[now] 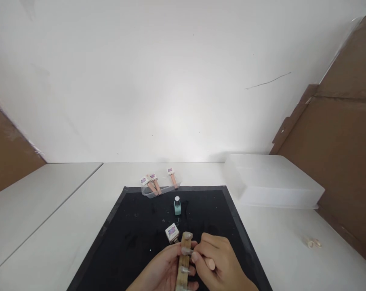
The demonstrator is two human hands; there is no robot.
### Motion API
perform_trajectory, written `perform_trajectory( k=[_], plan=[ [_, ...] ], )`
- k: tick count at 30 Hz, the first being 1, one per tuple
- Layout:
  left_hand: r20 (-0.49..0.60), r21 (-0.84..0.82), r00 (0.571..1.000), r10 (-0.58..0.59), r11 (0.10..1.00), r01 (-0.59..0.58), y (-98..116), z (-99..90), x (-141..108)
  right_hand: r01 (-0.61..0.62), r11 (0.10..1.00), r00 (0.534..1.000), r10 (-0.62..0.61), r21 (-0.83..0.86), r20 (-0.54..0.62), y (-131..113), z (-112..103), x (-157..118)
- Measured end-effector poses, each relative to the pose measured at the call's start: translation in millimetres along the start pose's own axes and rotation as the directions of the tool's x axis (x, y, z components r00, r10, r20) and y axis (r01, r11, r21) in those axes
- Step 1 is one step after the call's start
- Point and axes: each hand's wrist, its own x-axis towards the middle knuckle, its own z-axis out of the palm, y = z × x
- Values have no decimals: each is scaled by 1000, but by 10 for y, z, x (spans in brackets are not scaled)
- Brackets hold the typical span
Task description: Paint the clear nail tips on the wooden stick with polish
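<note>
My left hand grips a wooden strip with several clear nail tips along it. Its fingers curl around from behind, and the strip's lower end runs out of the frame. In my right hand is a nail polish brush with a round pink handle. The brush end meets a nail tip at the strip's upper part, partly hidden by the fingers. Just beyond my left hand is a square white polish bottle with a purple mark. Farther away, a teal nail polish bottle stands upright.
A clear tray at the mat's far edge holds several pink-handled polish bottles. The black mat covers the white table. A translucent white box stands at right, with small beige rings in front of it. Brown cardboard borders the right side.
</note>
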Motion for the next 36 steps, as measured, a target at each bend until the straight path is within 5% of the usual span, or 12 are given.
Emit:
perform_trajectory(
  k=[6,15,24,36],
  plan=[
    [-18,2,1000,-2,1000,2,25,22,-39,-69,995,996,74,77,-57,9,-34,-38],
    [23,5,1000,-3,1000,3,-9,-22,-2,-105,943,994,89,316,66,-14,-49,-15],
    [50,9,999,12,1000,-12,-4,-31,-16,-152,948,984,120,278,131,-2,-26,-23],
    [-22,-19,1000,-6,1000,5,11,-12,-44,-224,923,974,224,313,37,-25,-61,-23]
  ],
)
